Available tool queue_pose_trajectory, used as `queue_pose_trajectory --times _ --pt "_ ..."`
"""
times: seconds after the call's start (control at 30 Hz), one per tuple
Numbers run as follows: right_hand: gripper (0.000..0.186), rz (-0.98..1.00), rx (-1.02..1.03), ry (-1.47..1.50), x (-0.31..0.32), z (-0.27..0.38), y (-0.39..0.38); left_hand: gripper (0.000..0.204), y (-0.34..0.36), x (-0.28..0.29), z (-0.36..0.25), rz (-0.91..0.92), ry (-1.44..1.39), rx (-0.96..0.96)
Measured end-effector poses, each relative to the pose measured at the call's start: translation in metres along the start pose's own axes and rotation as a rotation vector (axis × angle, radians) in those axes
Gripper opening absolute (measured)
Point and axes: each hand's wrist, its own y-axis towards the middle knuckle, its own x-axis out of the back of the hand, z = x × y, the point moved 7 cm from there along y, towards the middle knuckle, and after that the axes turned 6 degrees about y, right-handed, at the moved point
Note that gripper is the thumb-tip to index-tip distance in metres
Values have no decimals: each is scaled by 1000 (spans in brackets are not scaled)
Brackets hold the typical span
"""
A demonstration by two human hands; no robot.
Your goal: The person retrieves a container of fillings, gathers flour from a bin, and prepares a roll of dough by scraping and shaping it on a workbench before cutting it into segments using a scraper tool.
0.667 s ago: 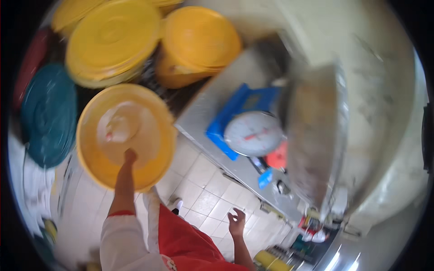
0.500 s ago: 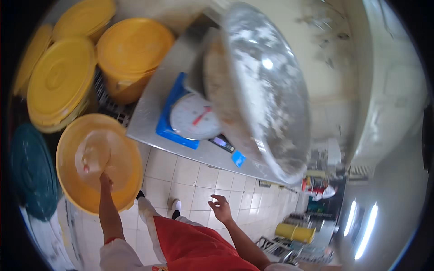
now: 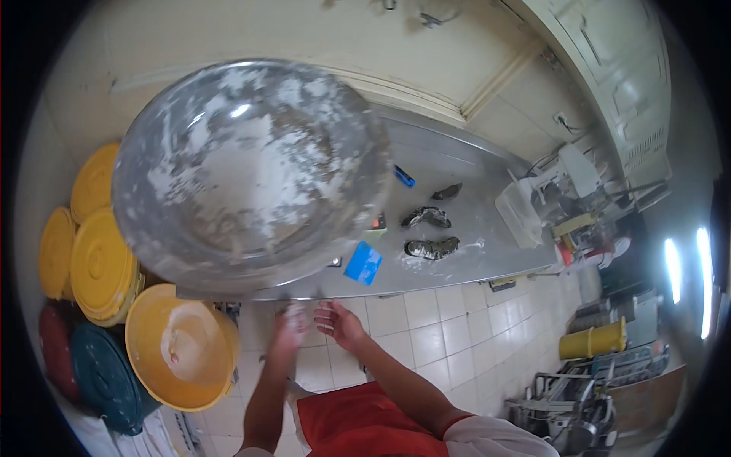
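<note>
Seen from above, a person in a red apron (image 3: pixel 358 423) holds both hands out in front of the body, just below the near edge of a long steel worktop (image 3: pixel 457 228). The left hand (image 3: pixel 289 327) is blurred, so how far its fingers are spread cannot be told; it seems to hold nothing. The right hand (image 3: pixel 340 324) is open, fingers loosely spread and pointing toward the left hand, and it holds nothing. The two hands are close together, nearly touching, above a white tiled floor (image 3: pixel 426 335).

A very large metal mixing bowl (image 3: pixel 247 171) stands on the left part of the worktop, just above the hands in the picture. Its inside is smeared with white flour and bits of dough. Neither hand touches it.

On the worktop to the right of the bowl lie a blue scraper card (image 3: pixel 363 263) near the front edge, a small blue tool (image 3: pixel 404 177) farther back, and three crumpled dark lumps (image 3: pixel 431 248) between them, with some white powder spilled beside the nearest lump. A pale plastic container (image 3: pixel 520 211) sits at the far right end.

On the floor to the person's left stands an open yellow bin (image 3: pixel 183 346) with white flour in it, near the left hand but apart from it. Beside it are a dark teal lid (image 3: pixel 103 377), a red lid (image 3: pixel 57 358) and several closed yellow bins (image 3: pixel 99 263).
</note>
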Motion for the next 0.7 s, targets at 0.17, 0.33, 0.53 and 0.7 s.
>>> queue_pose_trajectory --times 0.17,0.33,0.53,0.7 --pt "47 202 217 398 73 165 3 7 119 -223 80 -25 612 -353" --pt "36 38 438 227 244 322 21 27 190 -402 152 -68 1321 -696" --pt "54 -66 969 -1975 292 436 -22 45 233 -443 188 243 1967 -940" --pt "67 125 821 -2083 318 436 -5 70 256 -428 208 406 2529 -719"
